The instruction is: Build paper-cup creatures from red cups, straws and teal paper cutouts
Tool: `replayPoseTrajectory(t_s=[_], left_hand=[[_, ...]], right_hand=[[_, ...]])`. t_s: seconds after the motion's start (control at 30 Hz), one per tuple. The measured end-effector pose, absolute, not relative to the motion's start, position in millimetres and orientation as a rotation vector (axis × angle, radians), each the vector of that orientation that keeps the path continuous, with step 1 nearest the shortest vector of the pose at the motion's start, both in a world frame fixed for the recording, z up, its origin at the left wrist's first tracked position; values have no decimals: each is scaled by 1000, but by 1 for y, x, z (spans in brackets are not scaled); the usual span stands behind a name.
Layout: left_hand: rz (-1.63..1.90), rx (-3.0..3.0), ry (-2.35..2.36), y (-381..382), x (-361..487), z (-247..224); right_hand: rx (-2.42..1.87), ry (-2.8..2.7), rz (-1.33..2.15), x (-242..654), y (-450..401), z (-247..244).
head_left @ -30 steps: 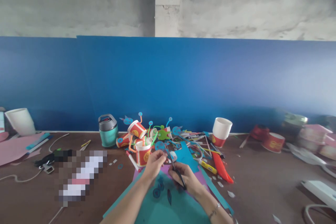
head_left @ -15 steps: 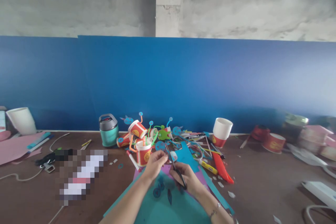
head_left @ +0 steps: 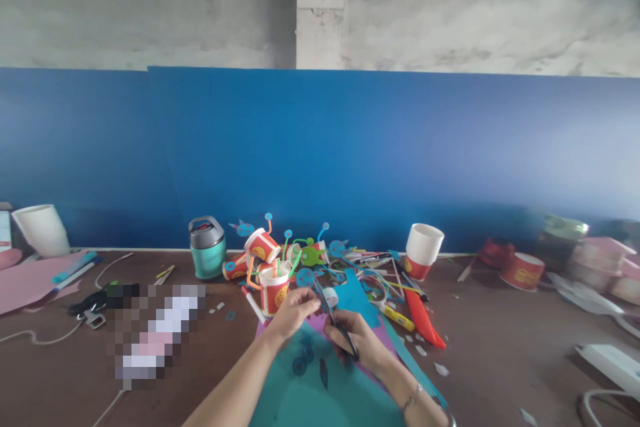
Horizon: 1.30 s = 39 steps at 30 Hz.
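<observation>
1. gripping the black-handled scissors [head_left: 343,331], the right hand [head_left: 361,340] has its fingers curled around the handles; the left hand [head_left: 295,310] bends its fingers inward, its fingertips near the blades, too small to tell whether they meet or pinch anything.
2. the scissors sit between the two hands, above the near part of the paper; whether the blades are apart cannot be told.
3. under the hands lies a teal sheet [head_left: 310,403], with a purple sheet [head_left: 316,325] showing past it; on the teal lie round cutouts [head_left: 300,365] and, just beside them, a dark pointed piece [head_left: 324,373].
4. beyond the hands are a white tape roll [head_left: 331,296], an upright red and white cup [head_left: 274,297] with straws, and a tangle of coloured strips.
5. to the right of the paper lie a yellow glue stick [head_left: 397,317] and a bright red pouch [head_left: 425,321], near pale paper scraps [head_left: 441,369].
6. all this rests on a dark brown desk [head_left: 485,360]; a teal jar [head_left: 207,253] stands toward its far edge.
7. behind the desk runs a blue partition [head_left: 350,147], and above it a bare grey wall [head_left: 225,13] with a paler pillar [head_left: 321,27].
8. the scissors' long axis runs diagonally, handles near and to the right, blade tips pointing away from the person and leftward.
</observation>
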<state>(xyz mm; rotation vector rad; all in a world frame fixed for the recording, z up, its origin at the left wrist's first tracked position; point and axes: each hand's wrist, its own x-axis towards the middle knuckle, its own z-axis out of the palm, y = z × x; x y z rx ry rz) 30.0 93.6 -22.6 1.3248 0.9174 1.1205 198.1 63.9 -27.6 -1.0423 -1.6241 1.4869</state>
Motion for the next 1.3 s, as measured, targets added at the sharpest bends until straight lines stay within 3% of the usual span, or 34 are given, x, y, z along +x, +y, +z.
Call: replayPoseTrajectory(t_s=[0.9,1.3], left_hand=[[932,1359,908,91,17,-18],[528,1637,1199,82,9,-10]], right_hand=[[-1217,-1720,1508,211,67,-24],[-1230,-1599,1431,208,67,-22]])
